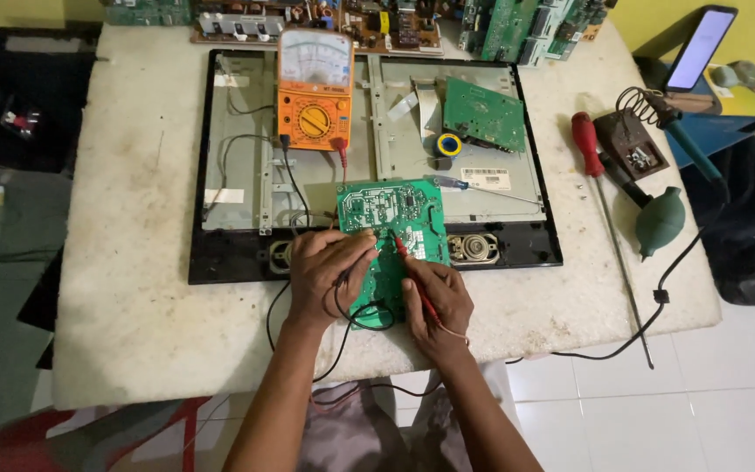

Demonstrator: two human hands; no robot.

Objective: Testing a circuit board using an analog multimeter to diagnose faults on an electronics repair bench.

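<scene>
The green circuit board [392,229] lies flat at the near edge of the opened flat-screen back panel [238,114], its lower end reaching onto the white tabletop [124,262] in front of me. My left hand [329,267] rests on the board's left side, fingers closed around the black probe [367,240], whose tip touches the board near its middle. My right hand [437,299] sits at the board's lower right, fingers pinched on the red probe [408,258], which slants up and left so its tip meets the board just beside the black one. The two hands are close together, nearly touching.

Black and red leads [342,315] loop from the probes over the tabletop edge and up to the orange meter [315,87], which stands on the panel beyond the board. To the right of the meter lies a smaller green board [485,114], with a roll of solder [448,144] and a small screwdriver [482,188] near it. Well to my right on the tabletop are a long red-handled screwdriver [605,210], a soldering iron stand [629,144] and a green rubber blower [660,220]. More circuit boards [395,22] are stacked along the far edge.
</scene>
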